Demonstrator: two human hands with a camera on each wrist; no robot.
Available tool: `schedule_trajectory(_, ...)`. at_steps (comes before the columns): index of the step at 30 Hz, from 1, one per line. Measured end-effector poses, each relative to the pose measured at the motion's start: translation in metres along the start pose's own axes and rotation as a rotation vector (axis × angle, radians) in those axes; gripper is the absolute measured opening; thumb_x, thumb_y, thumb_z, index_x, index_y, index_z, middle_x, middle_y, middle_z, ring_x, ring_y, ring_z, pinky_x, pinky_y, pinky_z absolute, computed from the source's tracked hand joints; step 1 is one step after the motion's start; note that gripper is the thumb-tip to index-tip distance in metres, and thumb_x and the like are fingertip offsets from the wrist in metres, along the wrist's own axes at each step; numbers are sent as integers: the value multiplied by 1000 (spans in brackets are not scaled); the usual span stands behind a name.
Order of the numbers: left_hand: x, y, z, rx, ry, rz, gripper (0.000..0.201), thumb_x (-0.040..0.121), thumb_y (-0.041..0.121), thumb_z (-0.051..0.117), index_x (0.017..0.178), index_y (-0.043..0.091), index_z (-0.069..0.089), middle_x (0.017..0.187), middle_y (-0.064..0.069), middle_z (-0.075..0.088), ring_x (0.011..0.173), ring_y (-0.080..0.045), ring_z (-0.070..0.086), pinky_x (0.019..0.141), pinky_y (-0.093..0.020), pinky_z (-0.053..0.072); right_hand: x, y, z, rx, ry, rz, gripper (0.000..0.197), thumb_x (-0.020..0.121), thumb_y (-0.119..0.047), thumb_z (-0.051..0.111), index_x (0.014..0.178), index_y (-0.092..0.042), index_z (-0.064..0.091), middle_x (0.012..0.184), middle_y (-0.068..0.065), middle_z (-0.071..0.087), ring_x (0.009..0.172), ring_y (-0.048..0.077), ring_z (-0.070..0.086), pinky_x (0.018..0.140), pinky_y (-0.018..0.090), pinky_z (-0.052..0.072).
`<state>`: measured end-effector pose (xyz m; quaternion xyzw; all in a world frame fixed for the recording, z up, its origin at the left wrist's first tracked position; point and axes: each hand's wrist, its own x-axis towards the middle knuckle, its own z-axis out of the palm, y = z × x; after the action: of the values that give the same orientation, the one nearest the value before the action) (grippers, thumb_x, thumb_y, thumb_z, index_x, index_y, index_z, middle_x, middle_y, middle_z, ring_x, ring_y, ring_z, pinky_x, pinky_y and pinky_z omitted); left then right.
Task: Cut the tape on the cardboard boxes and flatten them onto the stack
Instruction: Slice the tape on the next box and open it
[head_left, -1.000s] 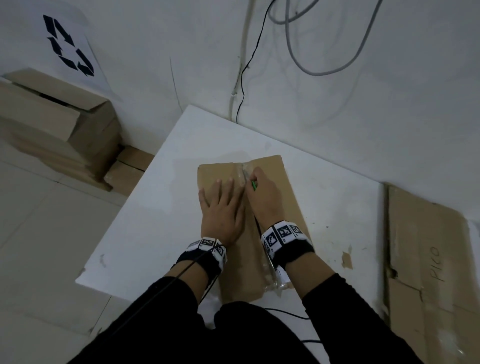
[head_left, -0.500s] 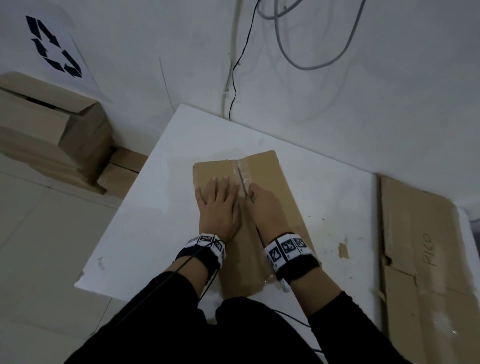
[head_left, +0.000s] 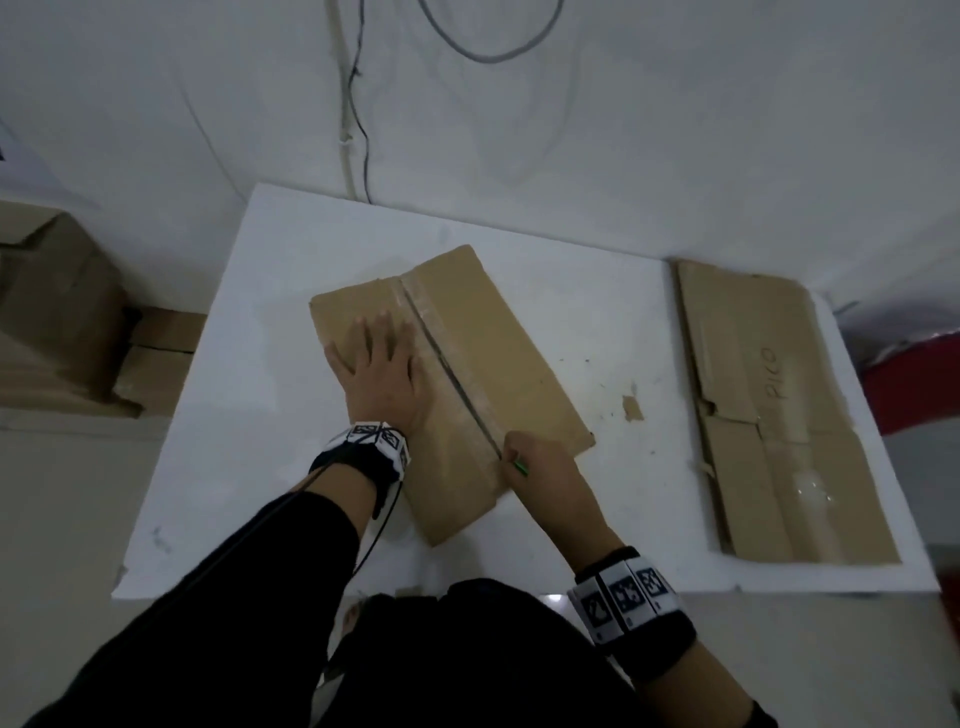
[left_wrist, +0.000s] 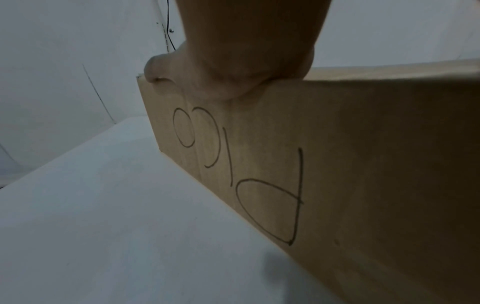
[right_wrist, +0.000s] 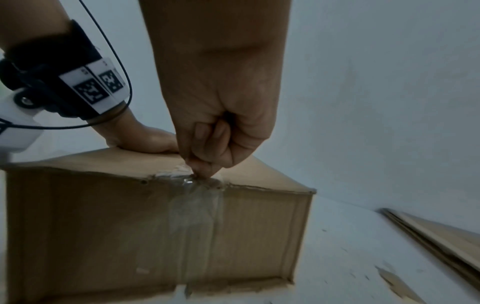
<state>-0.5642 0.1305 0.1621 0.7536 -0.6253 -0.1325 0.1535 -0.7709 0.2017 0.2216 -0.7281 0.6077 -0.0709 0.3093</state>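
Note:
A brown cardboard box (head_left: 498, 358) stands on the white table (head_left: 234, 441), with clear tape along its top seam (head_left: 452, 374), which shows a dark slit. My left hand (head_left: 382, 371) lies flat on the left top flap, fingers spread. My right hand (head_left: 535, 462) is at the seam's near end, fingers curled round a small green-handled cutter (head_left: 518, 467). In the right wrist view the fingertips (right_wrist: 205, 168) press at the taped top edge of the box (right_wrist: 103, 226). The left wrist view shows the box side (left_wrist: 337, 164) with "PICO" written on it.
A stack of flattened cardboard (head_left: 779, 415) lies on the table's right side. A small cardboard scrap (head_left: 632, 408) sits between it and the box. More cardboard boxes (head_left: 57, 312) stand on the floor at the left. Cables (head_left: 358, 104) hang on the wall behind.
My right hand has drawn the cutter along the seam from the far part to the near end, leaving a dark slit. The left hand has stayed flat on the flap. The head view has shifted.

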Motion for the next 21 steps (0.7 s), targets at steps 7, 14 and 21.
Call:
schedule_trajectory(7,-1,1,-1,3,19,-15,51,99,32,38,149,26,33,159,-6,19,147,-32,8,111,-60,-9,-56,4,-2,115,104,109,14,89,-6,53,78,-7,44,57,2,29,52,10,23,52,26,17)
schedule_trajectory(14,-1,-2,-9,-18,0,17,53,99,33,41,149,23,30,159,-9,19,146,-34,9,112,-60,-7,-83,17,-13,168,154,197,34,83,-10,65,63,-26,43,55,7,53,49,14,46,49,27,34)
schedule_trajectory(21,-46,19,-9,-54,-156,884,35,92,48,42,109,21,59,120,-1,57,112,-23,51,97,-39,28,-51,12,-16,537,601,252,13,101,-22,54,96,-10,53,78,-1,67,60,1,57,57,10,43)
